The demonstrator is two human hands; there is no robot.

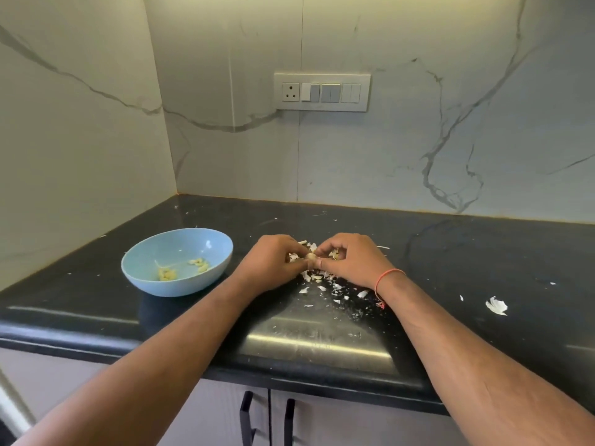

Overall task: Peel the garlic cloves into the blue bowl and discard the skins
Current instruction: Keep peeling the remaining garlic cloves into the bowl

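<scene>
A light blue bowl (222, 249) sits on the black counter, left of my hands, with several peeled yellowish garlic cloves (199, 264) lying in its bottom. My left hand (272, 262) and my right hand (349, 259) meet just above the counter, and both pinch one small garlic clove (309, 256) between their fingertips. White papery skins (336, 288) lie scattered on the counter under and in front of my hands. More garlic pieces (335, 252) show behind my right fingers, partly hidden.
The black counter (467, 252) runs into a corner of marble-patterned walls. A larger piece of skin (495, 305) lies at the right. A switch panel (322, 91) is on the back wall. Cabinet doors with black handles (246, 416) are below the front edge.
</scene>
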